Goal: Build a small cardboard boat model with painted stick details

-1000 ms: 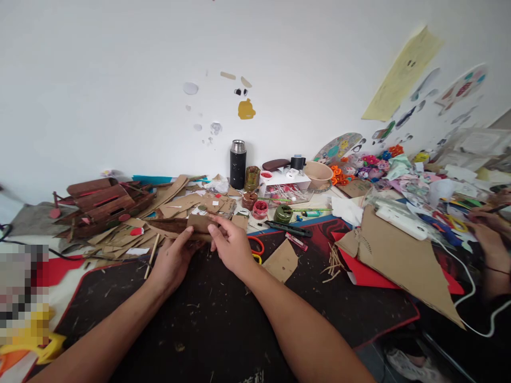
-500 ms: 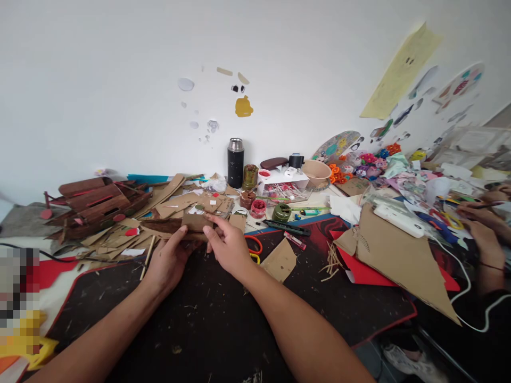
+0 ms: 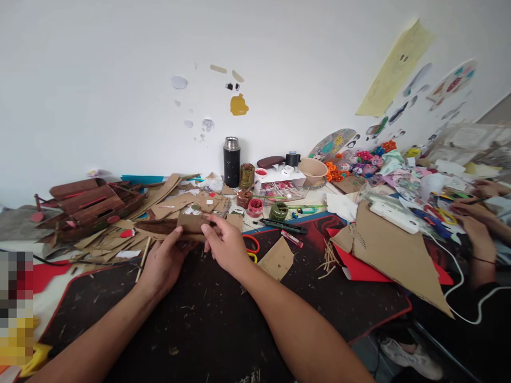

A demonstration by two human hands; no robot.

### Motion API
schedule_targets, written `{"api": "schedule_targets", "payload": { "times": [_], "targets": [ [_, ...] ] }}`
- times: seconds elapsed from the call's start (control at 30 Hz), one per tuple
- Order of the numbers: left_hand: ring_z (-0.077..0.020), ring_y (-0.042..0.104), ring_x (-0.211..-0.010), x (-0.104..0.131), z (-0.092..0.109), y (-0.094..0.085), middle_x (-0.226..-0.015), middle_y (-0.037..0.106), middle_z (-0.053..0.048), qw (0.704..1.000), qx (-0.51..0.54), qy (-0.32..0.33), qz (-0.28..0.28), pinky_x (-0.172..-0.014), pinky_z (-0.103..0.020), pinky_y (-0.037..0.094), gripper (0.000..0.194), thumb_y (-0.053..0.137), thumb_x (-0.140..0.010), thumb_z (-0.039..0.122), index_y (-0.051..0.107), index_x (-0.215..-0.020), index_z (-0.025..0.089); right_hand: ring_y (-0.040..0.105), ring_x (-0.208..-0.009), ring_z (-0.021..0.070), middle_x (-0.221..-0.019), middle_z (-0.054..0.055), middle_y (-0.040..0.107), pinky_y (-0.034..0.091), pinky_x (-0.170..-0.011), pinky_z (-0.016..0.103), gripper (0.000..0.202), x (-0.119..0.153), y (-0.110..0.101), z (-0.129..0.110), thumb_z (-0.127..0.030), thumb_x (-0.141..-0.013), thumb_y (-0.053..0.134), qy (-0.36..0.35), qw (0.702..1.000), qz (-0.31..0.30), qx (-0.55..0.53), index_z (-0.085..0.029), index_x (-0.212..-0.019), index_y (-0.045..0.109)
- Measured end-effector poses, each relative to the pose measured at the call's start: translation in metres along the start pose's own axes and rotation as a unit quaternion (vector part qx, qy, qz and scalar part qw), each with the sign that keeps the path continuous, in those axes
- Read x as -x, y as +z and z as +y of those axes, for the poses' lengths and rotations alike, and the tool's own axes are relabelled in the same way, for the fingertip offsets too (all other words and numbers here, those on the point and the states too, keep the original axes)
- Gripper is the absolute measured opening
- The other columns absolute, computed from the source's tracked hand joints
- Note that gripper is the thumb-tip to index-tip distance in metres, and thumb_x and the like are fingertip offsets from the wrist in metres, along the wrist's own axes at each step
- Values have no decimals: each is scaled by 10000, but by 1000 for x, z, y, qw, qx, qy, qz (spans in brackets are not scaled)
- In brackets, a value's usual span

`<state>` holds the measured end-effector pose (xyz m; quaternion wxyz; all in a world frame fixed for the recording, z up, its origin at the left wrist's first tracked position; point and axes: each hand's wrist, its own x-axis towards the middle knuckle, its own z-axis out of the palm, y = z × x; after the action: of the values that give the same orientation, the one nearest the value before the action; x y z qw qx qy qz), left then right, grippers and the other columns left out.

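Both hands hold a long brown boat-shaped cardboard piece (image 3: 154, 227) above the back edge of the dark mat. A small brown cardboard rectangle (image 3: 190, 222) stands at its side, between the thumbs. My left hand (image 3: 165, 263) grips the piece from below, its thumb on the left corner of the rectangle. My right hand (image 3: 225, 242) pinches the right end with thumb and forefinger. The palms hide the underside. A larger brown cardboard boat (image 3: 93, 210) sits at the left, beside a pile of cardboard scraps (image 3: 107, 239).
Orange-handled scissors (image 3: 252, 244), a cutter (image 3: 284, 226) and paint jars (image 3: 279, 211) lie beyond my right hand. A black bottle (image 3: 231, 162) stands by the wall. Large cardboard (image 3: 395, 252) is at the right, near another person's hands (image 3: 473, 229).
The whole view has shifted slightly, with the scene sitting a little further left. Both hands keep their hold on the boat-shaped piece and the rectangle.
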<state>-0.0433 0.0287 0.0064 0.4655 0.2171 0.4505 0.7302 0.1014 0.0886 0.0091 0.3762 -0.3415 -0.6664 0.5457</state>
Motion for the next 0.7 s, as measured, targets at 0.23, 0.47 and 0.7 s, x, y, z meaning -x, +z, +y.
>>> {"api": "schedule_targets", "payload": {
  "times": [0.23,0.47,0.7],
  "targets": [
    [-215,721,-1037,0,1,1,-1177,817,-35,1000,28,-9,-4,-806,-287,609,367,892,-822,331,786,-1156,221,542,-482,124,-637,-58,632,424,-509,227,532,-1,0,2,-544,-1039,578,-10,1000,12,-22,-215,-1453,633],
    [-217,724,-1031,-1,0,-2,-1215,812,-39,999,32,-5,-5,-789,-289,628,322,870,-838,318,798,-1137,226,559,-488,133,-625,-52,637,425,-511,232,525,-2,-1,3,-562,-1042,572,8,1000,6,-9,-213,-1428,644],
    [-236,735,-1032,-4,-1,-3,-1226,807,-56,1000,24,-5,-2,-778,-303,640,274,837,-859,311,796,-1116,225,565,-487,137,-617,-57,637,430,-517,233,547,-1,-2,3,-583,-1045,564,12,1000,-4,-3,-229,-1458,627]
  ]
}}
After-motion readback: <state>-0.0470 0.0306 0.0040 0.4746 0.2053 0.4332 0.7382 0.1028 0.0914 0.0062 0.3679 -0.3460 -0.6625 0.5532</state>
